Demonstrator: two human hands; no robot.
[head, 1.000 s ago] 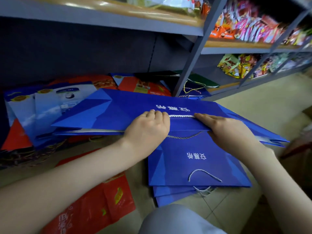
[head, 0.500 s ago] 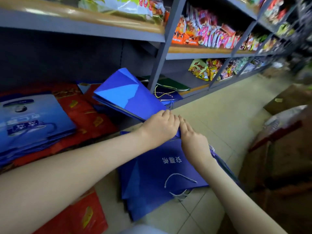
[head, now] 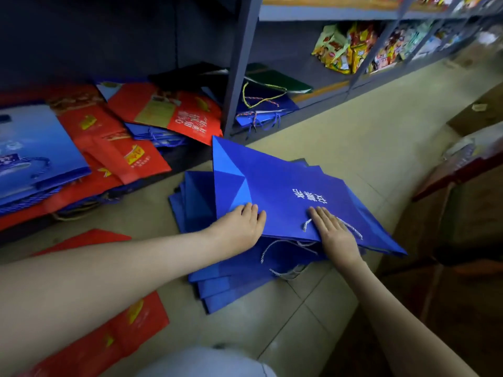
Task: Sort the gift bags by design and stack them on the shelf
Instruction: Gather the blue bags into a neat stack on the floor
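both hands (head: 288, 229) press flat on the blue gift bag (head: 277, 194)

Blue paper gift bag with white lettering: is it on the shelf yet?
No, that gift bag lies on the blue bag pile on the floor, left hand and right hand on it.

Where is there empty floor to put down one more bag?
Bare floor tiles stretch right of the blue bag pile, along the shelf rack. More lie in front of the pile. The red bags crowd the rack's left bay.
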